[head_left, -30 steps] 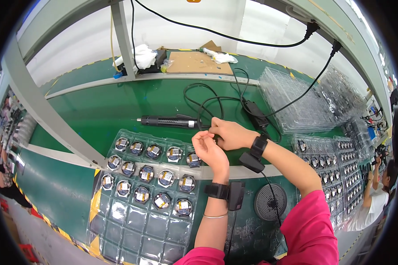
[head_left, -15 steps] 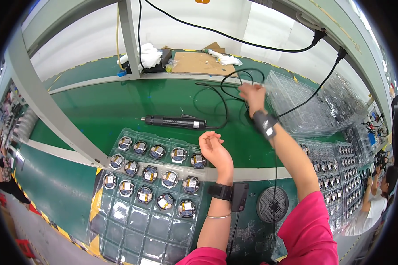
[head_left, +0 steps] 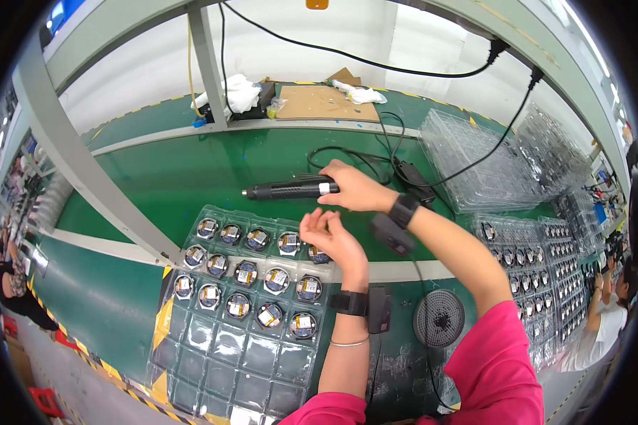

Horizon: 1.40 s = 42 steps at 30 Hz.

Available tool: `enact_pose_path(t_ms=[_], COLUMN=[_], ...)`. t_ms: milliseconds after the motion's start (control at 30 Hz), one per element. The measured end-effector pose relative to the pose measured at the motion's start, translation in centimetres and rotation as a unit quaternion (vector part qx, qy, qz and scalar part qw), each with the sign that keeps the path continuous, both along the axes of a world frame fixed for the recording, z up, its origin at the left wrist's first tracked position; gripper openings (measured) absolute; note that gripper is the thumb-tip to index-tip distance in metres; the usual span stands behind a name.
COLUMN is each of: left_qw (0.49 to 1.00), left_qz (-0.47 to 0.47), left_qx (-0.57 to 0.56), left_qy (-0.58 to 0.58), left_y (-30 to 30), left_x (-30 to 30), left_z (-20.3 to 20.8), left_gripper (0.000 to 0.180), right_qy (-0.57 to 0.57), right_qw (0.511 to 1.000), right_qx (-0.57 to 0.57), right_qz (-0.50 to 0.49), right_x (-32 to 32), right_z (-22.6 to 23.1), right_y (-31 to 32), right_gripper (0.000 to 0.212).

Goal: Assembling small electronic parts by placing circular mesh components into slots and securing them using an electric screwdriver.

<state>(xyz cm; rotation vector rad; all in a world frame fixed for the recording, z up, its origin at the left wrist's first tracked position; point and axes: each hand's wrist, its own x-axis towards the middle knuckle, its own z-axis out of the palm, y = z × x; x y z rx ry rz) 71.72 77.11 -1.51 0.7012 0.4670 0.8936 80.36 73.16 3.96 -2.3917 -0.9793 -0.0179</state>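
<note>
The right hand [head_left: 353, 190], which half a second ago reached far back toward the black cables, now lies on the rear end of the black electric screwdriver [head_left: 290, 190], its fingers curled over the white band of the tool. The left hand [head_left: 331, 239] has barely shifted; it hovers above the upper right corner of the tray [head_left: 213, 354], palm turned up, fingers loosely bent and slightly spread. Whether it pinches anything small I cannot tell.

The screwdriver lies flat on the green surface [head_left: 156, 177], tip pointing to the person's left, just beyond the far edge of the tray. Its cord runs into the loops of black cable [head_left: 347, 152] behind the right hand.

The tray is clear moulded plastic. Its upper three rows hold round metal parts [head_left: 277, 280] with small yellow and white labels, while the lower pockets near the person stand bare. Both wrists carry black bands [head_left: 349, 302].

To the right, stacks of clear plastic trays [head_left: 475, 163] sit on the surface, and nearer, more trays filled with small round pieces [head_left: 539, 255]. A round black grille [head_left: 439, 319] lies close to the right elbow. At the back, a flat sheet of cardboard [head_left: 319, 103] and crumpled white cloth [head_left: 234, 92] rest near a grey upright post [head_left: 209, 64].
</note>
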Motion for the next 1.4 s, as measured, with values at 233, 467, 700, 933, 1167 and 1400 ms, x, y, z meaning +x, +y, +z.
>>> enact_pose_path(t_ms=[233,467,700,933,1167,1400], left_qw=[0.853,0.766,0.633,0.483,0.683,0.640], left_qz=[-0.272,-0.406,-0.597,-0.848,-0.341,-0.372], left_qx=[-0.353,-0.431,-0.421,0.178,0.643,0.670], left_qy=[-0.271,-0.249,-0.257,-0.126,-0.055,-0.055], left_y=[2.3,-5.2,-12.3,-9.1,-5.6,-4.4], left_x=[-1.7,-10.7,-22.9,-27.1,-18.9,-16.1], left_z=[4.4,11.6,11.8,7.5,1.5,-2.0], left_gripper=[0.015,0.023,0.027,0.022,0.029,0.045], right_qy=[-0.206,-0.243,-0.059,0.045,-0.124,-0.156], right_qw=[0.974,0.937,0.782,0.710,0.828,0.816], right_qx=[-0.073,0.189,0.609,0.673,-0.115,-0.241], right_qz=[-0.060,-0.163,-0.117,-0.205,-0.535,-0.502], right_x=[-12.4,-25.5,-31.8,-34.2,-33.2,-34.4], right_z=[10.0,6.9,6.9,8.4,1.7,1.4], right_y=[-8.2,-13.9,-15.5,-29.0,-35.6,-30.8], right_gripper=[0.040,0.040,0.041,0.041,0.048,0.059])
